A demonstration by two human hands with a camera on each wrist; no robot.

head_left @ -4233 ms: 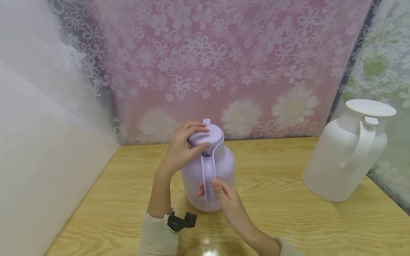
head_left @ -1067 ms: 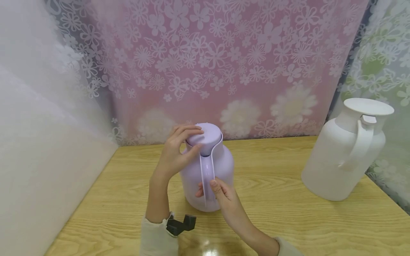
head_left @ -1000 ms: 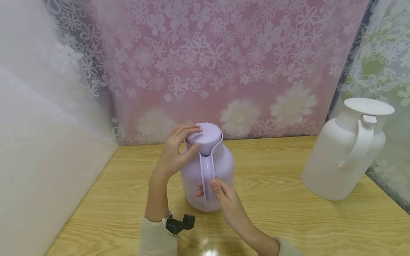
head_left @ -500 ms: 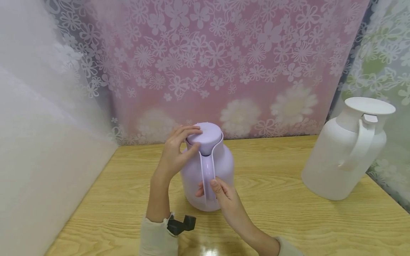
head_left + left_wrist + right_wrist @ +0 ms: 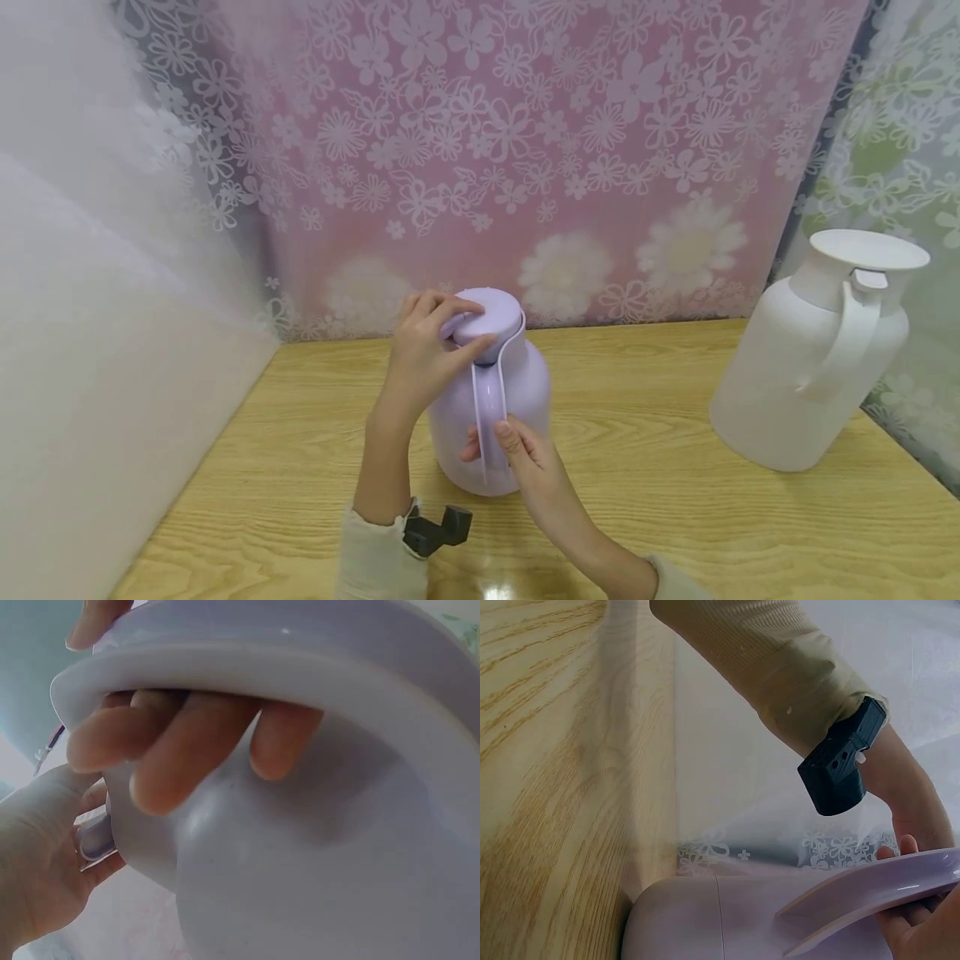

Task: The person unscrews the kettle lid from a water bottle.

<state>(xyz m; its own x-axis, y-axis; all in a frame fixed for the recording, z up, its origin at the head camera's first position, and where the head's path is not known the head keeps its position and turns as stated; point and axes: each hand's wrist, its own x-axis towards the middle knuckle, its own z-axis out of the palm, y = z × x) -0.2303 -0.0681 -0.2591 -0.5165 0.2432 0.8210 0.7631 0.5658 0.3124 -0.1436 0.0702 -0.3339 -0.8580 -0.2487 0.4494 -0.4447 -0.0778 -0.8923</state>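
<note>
A lilac thermos jug point(image 5: 528, 387) stands upright on the table, its handle turned toward me. My left hand point(image 5: 420, 358) holds the round lilac lid point(image 5: 501, 315) from the left, thumb on the near edge and fingers over the top. A small tab point(image 5: 450, 325) of the lid shows under those fingers. My right hand point(image 5: 536, 467) grips the handle point(image 5: 491, 400) low down. In the left wrist view its fingers point(image 5: 195, 750) come through behind the handle point(image 5: 285, 671). The right wrist view shows the handle point(image 5: 877, 892) along the jug's side.
A white thermos jug point(image 5: 810, 375) stands on the wooden table point(image 5: 622, 508) at the right. A flowered pink curtain point(image 5: 487, 167) hangs behind the table, and a white wall point(image 5: 112, 333) rises at the left. A black camera mount point(image 5: 438, 532) sits on my left wrist.
The lid has turned: its tab pointed to the back earlier and now shows at the left. My left hand has shifted its hold slightly. My right hand stays on the handle.
</note>
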